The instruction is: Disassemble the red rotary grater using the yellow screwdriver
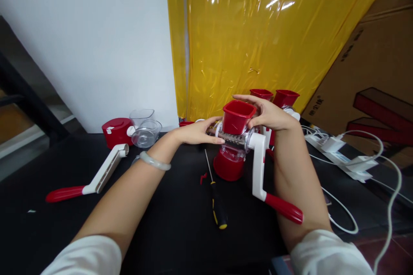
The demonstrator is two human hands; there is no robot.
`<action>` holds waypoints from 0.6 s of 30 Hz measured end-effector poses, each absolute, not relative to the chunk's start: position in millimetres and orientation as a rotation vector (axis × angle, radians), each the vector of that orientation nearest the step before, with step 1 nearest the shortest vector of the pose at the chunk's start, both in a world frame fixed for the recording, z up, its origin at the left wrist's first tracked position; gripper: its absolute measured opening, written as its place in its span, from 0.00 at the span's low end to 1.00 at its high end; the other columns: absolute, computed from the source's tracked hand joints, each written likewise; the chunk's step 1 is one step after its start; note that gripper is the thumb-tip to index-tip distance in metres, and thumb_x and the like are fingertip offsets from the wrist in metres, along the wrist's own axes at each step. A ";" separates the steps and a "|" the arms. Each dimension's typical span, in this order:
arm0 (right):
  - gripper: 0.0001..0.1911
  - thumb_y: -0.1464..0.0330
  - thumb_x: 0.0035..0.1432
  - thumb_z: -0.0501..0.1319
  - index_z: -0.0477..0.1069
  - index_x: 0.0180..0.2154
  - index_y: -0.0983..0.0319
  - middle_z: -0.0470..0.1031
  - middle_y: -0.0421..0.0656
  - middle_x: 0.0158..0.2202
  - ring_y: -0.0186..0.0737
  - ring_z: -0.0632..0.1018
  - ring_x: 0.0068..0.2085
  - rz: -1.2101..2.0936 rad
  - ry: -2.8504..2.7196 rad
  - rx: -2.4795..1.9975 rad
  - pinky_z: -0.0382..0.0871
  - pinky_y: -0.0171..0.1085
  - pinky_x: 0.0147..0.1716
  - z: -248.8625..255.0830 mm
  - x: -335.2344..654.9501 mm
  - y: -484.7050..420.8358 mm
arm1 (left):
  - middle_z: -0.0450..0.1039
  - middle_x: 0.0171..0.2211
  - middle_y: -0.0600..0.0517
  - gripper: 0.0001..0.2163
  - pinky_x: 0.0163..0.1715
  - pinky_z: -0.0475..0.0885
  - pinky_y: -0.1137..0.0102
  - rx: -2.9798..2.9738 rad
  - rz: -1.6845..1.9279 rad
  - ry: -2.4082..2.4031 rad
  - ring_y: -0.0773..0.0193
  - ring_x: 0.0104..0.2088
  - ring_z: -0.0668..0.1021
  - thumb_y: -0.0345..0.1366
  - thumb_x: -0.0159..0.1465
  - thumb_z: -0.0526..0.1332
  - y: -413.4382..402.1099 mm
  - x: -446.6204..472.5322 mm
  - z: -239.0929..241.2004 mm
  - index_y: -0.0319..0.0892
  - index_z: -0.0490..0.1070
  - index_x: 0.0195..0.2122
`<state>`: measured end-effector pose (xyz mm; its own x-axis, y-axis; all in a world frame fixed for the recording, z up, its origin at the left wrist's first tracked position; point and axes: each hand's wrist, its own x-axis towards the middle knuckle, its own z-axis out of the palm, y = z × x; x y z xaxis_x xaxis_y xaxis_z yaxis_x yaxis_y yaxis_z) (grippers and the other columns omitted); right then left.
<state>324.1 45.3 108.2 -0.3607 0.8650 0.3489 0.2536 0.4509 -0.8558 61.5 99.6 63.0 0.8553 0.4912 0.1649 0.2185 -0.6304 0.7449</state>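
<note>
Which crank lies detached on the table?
The crank at far left, joined to nothing; the crank at right is fitted to the front grater.

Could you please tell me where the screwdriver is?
In the head view, the screwdriver lies on the table just right of centre, front-left of the grater.

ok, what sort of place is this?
Likely a workshop bench: black and yellow screwdriver, red and white hand-cranked grater and loose red and white crank on a black tabletop.
</note>
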 end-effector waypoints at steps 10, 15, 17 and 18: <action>0.51 0.58 0.41 0.78 0.63 0.66 0.53 0.69 0.52 0.64 0.56 0.72 0.63 0.937 -1.995 -0.824 0.68 0.57 0.61 117.0 331.2 31.3 | 0.68 0.64 0.38 0.43 0.57 0.71 0.54 2.315 0.390 0.647 0.46 0.60 0.74 0.52 0.56 0.71 90.4 55.8 72.3 0.43 0.55 0.68; 0.47 0.58 0.44 0.77 0.64 0.64 0.51 0.72 0.51 0.62 0.55 0.73 0.63 0.892 -1.975 -0.803 0.68 0.57 0.61 119.7 325.2 30.9 | 0.69 0.63 0.39 0.43 0.58 0.70 0.55 2.363 0.354 0.684 0.47 0.60 0.74 0.54 0.57 0.69 89.7 51.8 74.3 0.44 0.55 0.69; 0.45 0.56 0.44 0.77 0.66 0.63 0.52 0.74 0.51 0.59 0.54 0.74 0.61 0.826 -1.949 -0.814 0.69 0.57 0.60 118.8 321.3 33.4 | 0.68 0.64 0.39 0.42 0.58 0.69 0.54 2.371 0.339 0.703 0.46 0.60 0.74 0.54 0.57 0.69 88.3 51.3 76.1 0.44 0.56 0.68; 0.45 0.55 0.43 0.77 0.67 0.62 0.53 0.75 0.51 0.58 0.54 0.74 0.61 0.788 -1.933 -0.813 0.69 0.57 0.60 118.4 319.4 34.6 | 0.67 0.64 0.39 0.42 0.59 0.69 0.54 2.371 0.339 0.705 0.46 0.60 0.74 0.53 0.56 0.70 87.0 51.2 77.7 0.44 0.56 0.68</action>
<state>319.4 34.6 118.4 -0.4075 0.7830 0.4699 0.2314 0.5863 -0.7763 51.2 87.0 77.7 0.8233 0.5642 0.0623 0.4008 -0.6555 0.6401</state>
